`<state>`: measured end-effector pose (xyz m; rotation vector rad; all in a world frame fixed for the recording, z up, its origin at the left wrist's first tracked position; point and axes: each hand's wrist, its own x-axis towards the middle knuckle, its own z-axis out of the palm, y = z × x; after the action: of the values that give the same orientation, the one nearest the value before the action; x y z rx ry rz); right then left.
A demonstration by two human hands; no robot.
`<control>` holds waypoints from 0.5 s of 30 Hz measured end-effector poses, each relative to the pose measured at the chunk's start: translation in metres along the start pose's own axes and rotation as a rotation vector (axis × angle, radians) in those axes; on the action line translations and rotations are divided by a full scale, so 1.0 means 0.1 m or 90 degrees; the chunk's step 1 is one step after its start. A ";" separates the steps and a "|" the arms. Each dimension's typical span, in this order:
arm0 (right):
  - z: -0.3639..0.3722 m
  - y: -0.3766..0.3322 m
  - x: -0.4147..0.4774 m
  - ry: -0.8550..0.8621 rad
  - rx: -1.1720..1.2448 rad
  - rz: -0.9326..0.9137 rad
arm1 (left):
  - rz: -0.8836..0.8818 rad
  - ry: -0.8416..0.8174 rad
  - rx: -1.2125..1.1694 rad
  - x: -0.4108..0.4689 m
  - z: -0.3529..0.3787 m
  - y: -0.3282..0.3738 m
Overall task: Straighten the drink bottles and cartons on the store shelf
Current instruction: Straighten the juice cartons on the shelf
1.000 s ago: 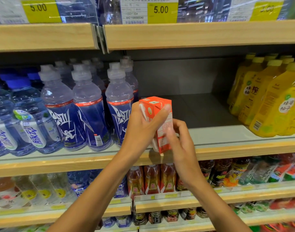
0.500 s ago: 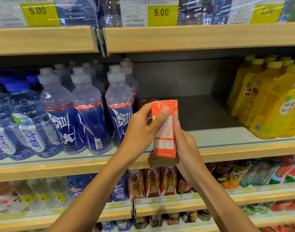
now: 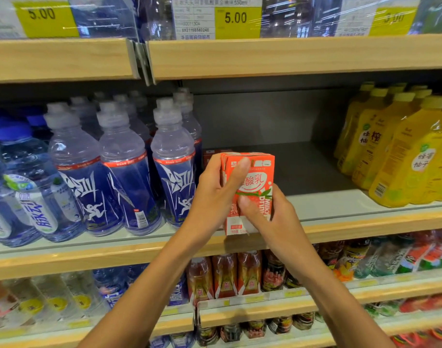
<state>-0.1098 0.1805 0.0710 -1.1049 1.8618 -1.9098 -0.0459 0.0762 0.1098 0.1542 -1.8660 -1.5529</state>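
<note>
Two hands hold the orange carton point(image 3: 255, 182) upright: my left hand point(image 3: 212, 194) wraps its nine o'clock side, my right hand point(image 3: 267, 217) pinches its five o'clock corner.

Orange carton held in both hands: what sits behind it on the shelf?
Just behind the orange carton, the top of a second carton shows above the left hand; its body is covered. Whether more stand behind cannot be seen.

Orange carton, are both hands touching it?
Touching. The head view shows the left hand gripping the orange carton with its thumb across the front, and the right hand holding its lower part.
</note>
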 end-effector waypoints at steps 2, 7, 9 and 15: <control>-0.09 0.00 0.01 -0.010 -0.012 0.000 | -0.004 -0.036 0.001 0.01 0.02 -0.04; -0.38 0.15 0.06 0.023 0.003 0.014 | 0.019 -0.073 0.086 -0.05 0.07 -0.29; -0.55 0.25 0.14 0.055 0.003 0.029 | 0.090 -0.088 0.283 -0.14 0.00 -0.47; -0.92 0.46 0.49 0.098 -0.067 0.052 | 0.421 -0.241 0.866 -0.27 -0.25 -0.86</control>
<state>-0.2182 0.2099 0.0537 -0.9186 2.0780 -1.9198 -0.0397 0.0454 0.0219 -0.1660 -2.5803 0.2942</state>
